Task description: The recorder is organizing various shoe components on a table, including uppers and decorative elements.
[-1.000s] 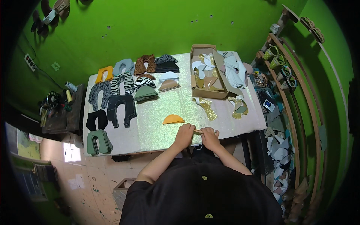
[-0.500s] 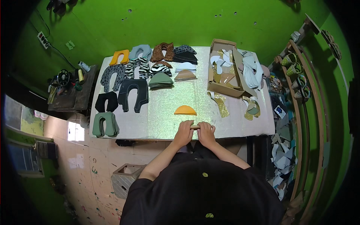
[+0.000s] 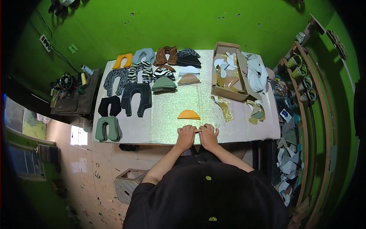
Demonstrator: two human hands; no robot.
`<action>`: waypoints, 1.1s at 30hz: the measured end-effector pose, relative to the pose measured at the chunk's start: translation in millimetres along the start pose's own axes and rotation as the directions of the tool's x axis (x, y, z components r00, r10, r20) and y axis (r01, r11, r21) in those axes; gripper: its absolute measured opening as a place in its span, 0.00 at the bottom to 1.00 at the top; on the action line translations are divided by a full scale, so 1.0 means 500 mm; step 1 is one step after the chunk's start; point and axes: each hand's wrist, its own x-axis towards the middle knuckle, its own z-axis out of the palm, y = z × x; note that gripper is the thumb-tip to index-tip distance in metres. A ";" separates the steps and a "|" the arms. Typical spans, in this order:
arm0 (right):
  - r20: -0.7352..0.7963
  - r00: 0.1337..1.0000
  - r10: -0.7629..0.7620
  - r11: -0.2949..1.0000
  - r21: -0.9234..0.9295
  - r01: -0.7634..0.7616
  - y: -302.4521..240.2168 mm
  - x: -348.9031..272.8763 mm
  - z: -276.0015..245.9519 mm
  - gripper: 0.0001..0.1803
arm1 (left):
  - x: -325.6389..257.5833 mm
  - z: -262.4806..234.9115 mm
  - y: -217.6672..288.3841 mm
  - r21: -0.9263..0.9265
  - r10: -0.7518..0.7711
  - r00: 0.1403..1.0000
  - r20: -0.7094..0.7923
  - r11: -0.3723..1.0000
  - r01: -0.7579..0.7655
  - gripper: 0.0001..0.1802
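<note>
Close to the table's front edge, my left hand and my right hand are side by side, fingers curled. Between them they grip a small tan piece, mostly covered by my fingers, so its full shape is hidden. Just beyond my hands lies a half-moon stack of orange pieces. Farther back are half-moon stacks in green, tan and zebra print.
U-shaped cut pieces in black, green and prints fill the table's left side. At right stands a cardboard box of scraps, with gold offcuts before it. A wooden rack with sandals lines the right wall.
My hands have drawn slightly closer together, and less of the tan piece shows between them. The whole view has shifted a little; the stacks on the table stay as they were.
</note>
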 end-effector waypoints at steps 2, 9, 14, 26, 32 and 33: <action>0.043 0.999 0.020 1.000 0.021 -0.021 -0.001 0.020 -0.006 0.15 | 0.018 -0.014 -0.012 -0.096 -0.072 0.997 -0.021 0.993 0.070 0.12; -0.021 0.991 0.133 0.978 0.164 -0.128 -0.020 0.135 -0.031 0.15 | 0.126 -0.092 -0.073 -0.124 -0.190 0.980 -0.066 0.976 0.181 0.16; 0.123 0.969 0.215 0.976 0.002 -0.216 -0.022 0.172 -0.023 0.18 | 0.146 -0.080 -0.102 -0.022 -0.262 0.964 0.046 0.964 0.264 0.20; 0.215 0.956 0.198 0.973 0.072 -0.218 -0.037 0.184 -0.019 0.20 | 0.161 -0.075 -0.102 -0.057 -0.390 0.847 0.360 0.897 0.438 0.21; 0.088 0.991 0.103 0.977 0.179 -0.118 -0.026 0.149 -0.003 0.16 | 0.101 -0.067 -0.084 -0.035 -0.080 0.992 0.096 0.996 0.084 0.17; -0.016 0.999 0.040 0.982 0.183 -0.037 -0.023 0.138 0.000 0.15 | 0.091 -0.066 -0.078 -0.037 -0.080 0.992 0.097 0.996 0.084 0.17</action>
